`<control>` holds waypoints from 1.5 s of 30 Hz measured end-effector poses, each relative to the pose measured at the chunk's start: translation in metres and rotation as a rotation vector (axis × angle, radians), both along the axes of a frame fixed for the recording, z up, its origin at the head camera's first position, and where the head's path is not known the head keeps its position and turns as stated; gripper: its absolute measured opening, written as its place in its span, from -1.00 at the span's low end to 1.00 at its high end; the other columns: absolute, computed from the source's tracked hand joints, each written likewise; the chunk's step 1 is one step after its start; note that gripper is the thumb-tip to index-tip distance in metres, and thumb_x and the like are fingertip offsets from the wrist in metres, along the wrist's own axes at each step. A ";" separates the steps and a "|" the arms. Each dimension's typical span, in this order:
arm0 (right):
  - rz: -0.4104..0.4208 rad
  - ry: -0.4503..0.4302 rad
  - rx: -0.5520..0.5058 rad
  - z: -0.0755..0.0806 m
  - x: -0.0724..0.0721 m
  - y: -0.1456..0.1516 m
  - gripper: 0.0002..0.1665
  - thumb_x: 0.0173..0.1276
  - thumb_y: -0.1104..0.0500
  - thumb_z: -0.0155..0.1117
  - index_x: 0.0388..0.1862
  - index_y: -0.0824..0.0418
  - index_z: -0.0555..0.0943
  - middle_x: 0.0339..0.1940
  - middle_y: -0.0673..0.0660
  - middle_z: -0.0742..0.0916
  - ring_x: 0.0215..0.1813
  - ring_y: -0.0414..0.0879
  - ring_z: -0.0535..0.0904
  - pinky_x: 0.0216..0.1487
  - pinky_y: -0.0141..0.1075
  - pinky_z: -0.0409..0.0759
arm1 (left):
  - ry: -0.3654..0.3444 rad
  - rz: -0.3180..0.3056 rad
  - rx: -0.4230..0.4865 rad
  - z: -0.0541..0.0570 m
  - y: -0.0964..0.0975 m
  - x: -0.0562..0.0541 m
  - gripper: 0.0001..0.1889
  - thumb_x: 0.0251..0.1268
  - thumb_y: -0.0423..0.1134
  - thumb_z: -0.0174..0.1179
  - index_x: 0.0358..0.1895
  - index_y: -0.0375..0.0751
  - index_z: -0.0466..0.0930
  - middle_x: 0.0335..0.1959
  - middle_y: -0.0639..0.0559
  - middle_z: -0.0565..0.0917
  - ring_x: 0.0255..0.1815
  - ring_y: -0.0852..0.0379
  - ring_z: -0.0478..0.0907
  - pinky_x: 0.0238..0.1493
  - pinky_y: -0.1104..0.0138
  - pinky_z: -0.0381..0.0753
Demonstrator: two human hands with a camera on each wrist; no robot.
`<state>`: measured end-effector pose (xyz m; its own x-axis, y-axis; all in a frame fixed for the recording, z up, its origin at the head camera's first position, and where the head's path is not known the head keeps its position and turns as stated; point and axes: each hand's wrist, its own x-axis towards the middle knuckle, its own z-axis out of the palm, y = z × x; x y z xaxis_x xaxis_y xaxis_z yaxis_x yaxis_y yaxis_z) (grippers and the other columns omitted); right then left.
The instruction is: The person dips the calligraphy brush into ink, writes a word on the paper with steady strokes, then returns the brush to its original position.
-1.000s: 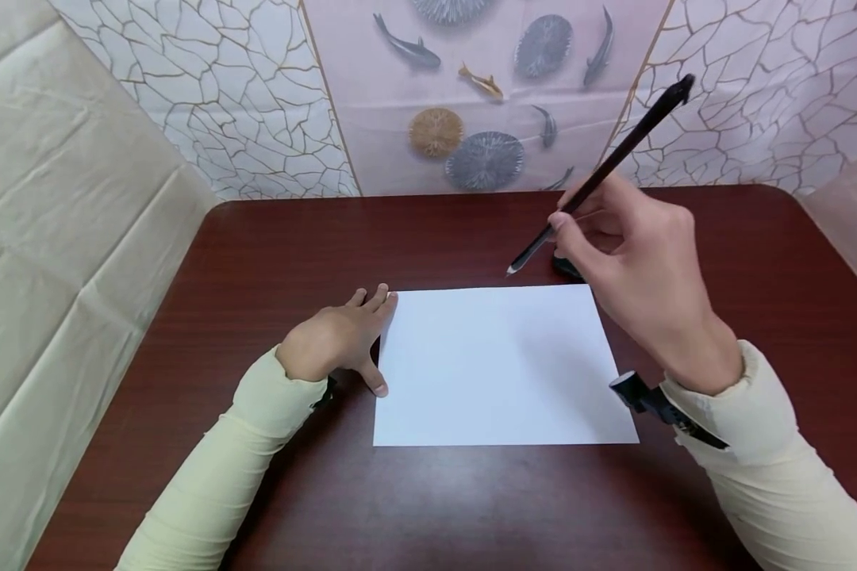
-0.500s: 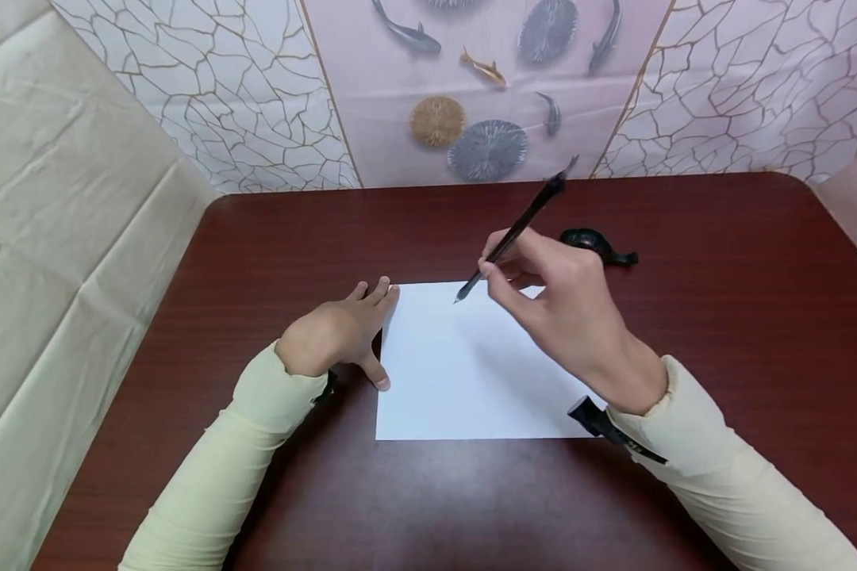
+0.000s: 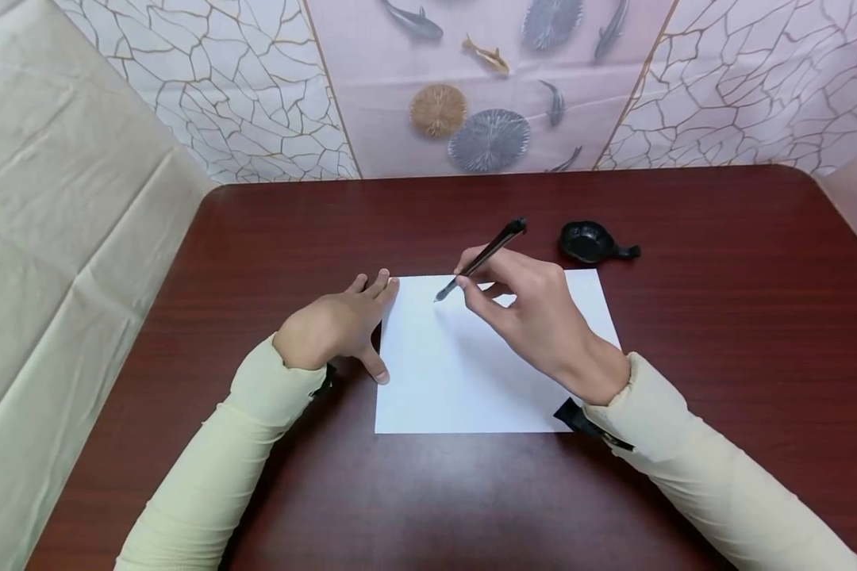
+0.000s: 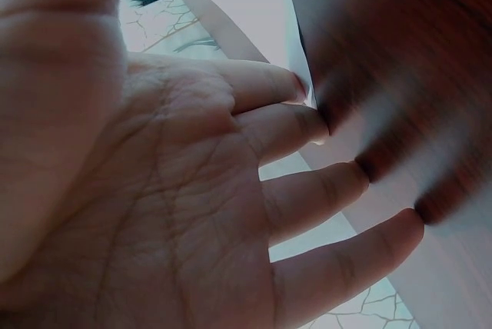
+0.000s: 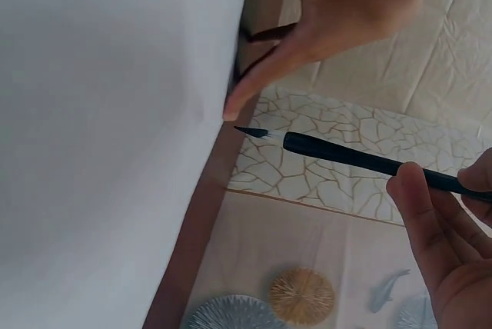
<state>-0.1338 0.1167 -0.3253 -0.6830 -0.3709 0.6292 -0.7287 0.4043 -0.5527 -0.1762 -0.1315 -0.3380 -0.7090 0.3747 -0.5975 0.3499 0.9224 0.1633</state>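
Observation:
A plain white sheet of paper (image 3: pixel 421 381) lies on the dark red-brown table. Along its left edge, the fingertips and thumb of my left hand (image 3: pixel 332 329) press down, the fingers spread and straight. The left wrist view shows this hand's palm (image 4: pixel 177 191) with fingertips at the table and paper edge. My right hand (image 3: pixel 532 313) pinches a black-handled ink brush (image 3: pixel 496 244) between thumb and fingers, over the upper part of the sheet. In the right wrist view, the brush's pale bristles (image 5: pixel 265 134) end in a dark point, which overlaps the area just beyond the paper's edge.
Behind the sheet's upper right corner sits a small black dish (image 3: pixel 587 242) with a short stub handle. The wooden table (image 3: pixel 428 507) reaches back to a patterned cloth (image 3: pixel 371 119). Pale draped fabric (image 3: pixel 71 238) hangs on the left side.
My right hand has moved left and lower with the brush, from beside the dish to over the sheet, uncovering the dish. My left hand stays on the paper's edge.

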 end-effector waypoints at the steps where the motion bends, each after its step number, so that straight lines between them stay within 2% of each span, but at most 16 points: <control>1: 0.002 -0.004 0.002 -0.002 -0.001 -0.001 -0.83 0.38 0.43 0.42 -0.07 0.33 0.69 -0.14 0.11 0.81 -0.11 -0.15 0.81 -0.10 -0.47 0.70 | 0.001 -0.001 -0.002 0.000 0.000 0.000 0.47 0.03 0.12 0.67 0.75 -0.16 -0.37 0.77 -0.11 -0.37 0.76 -0.22 -0.39 0.53 -0.12 0.31; 9: 0.003 -0.014 0.024 -0.009 -0.004 -0.002 -0.80 0.38 0.45 0.42 -0.05 0.33 0.69 -0.12 0.11 0.81 -0.09 -0.13 0.80 -0.12 -0.37 0.75 | 0.013 -0.009 0.003 0.002 0.000 0.001 0.47 0.00 0.12 0.68 0.75 -0.18 -0.32 0.77 -0.13 -0.33 0.76 -0.25 -0.36 0.60 -0.10 0.20; 13: 0.001 -0.019 0.038 -0.010 -0.004 -0.003 -0.79 0.38 0.46 0.41 -0.04 0.33 0.69 -0.10 0.13 0.81 -0.08 -0.12 0.80 -0.12 -0.35 0.76 | 0.017 -0.008 0.000 0.003 0.000 0.001 0.48 0.00 0.12 0.68 0.75 -0.19 -0.33 0.77 -0.14 -0.33 0.76 -0.25 -0.35 0.59 -0.12 0.22; 25: 0.016 -0.052 0.054 -0.013 -0.002 -0.005 -0.79 0.36 0.45 0.40 -0.05 0.31 0.69 -0.19 0.08 0.81 -0.15 -0.18 0.80 -0.15 -0.40 0.74 | 0.017 -0.006 -0.008 0.001 0.000 0.002 0.48 -0.02 0.14 0.68 0.75 -0.18 -0.30 0.77 -0.12 -0.33 0.76 -0.25 -0.35 0.62 -0.12 0.15; 35: 0.062 -0.095 0.078 -0.007 0.004 -0.007 -0.80 0.34 0.46 0.35 -0.11 0.26 0.69 -0.27 0.03 0.81 -0.28 -0.23 0.77 -0.20 -0.39 0.74 | 0.030 -0.025 0.009 0.001 -0.001 0.002 0.43 0.03 0.11 0.66 0.75 -0.23 -0.28 0.77 -0.15 -0.32 0.76 -0.26 -0.33 0.62 -0.06 0.18; 40: 0.090 -0.079 0.073 -0.004 0.008 -0.010 -0.80 0.30 0.48 0.36 -0.17 0.25 0.69 -0.29 0.00 0.79 -0.30 -0.25 0.75 -0.20 -0.42 0.73 | 0.031 -0.018 0.015 0.002 -0.002 0.003 0.43 0.03 0.10 0.66 0.75 -0.23 -0.27 0.77 -0.15 -0.32 0.76 -0.26 -0.33 0.63 -0.06 0.15; 45: 0.074 -0.051 0.073 -0.002 0.008 -0.009 -0.78 0.29 0.50 0.38 -0.16 0.26 0.69 -0.29 0.00 0.79 -0.29 -0.25 0.76 -0.20 -0.42 0.73 | 0.027 -0.017 0.004 0.003 -0.001 0.002 0.44 0.03 0.11 0.66 0.75 -0.22 -0.29 0.77 -0.14 -0.32 0.76 -0.26 -0.34 0.63 -0.07 0.16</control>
<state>-0.1253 0.1078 -0.3276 -0.6824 -0.4656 0.5635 -0.7298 0.3909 -0.5609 -0.1744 -0.1324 -0.3354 -0.7182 0.3890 -0.5769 0.3697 0.9157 0.1572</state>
